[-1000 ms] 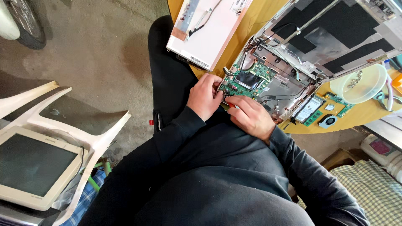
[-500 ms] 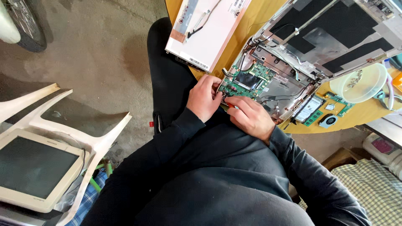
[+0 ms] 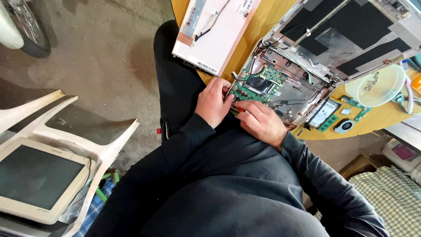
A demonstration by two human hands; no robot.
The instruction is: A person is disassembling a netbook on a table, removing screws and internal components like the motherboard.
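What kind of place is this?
Probably a small computer repair shop. An opened laptop lies on the wooden table, a loose screen panel beside it, and an old monitor sits nearby.

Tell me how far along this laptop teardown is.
Done: the screen panel lies detached on the table, and small boards are out beside the opened laptop. In hand: left hand and right hand grip the green motherboard. Left: motherboard sits in the case.
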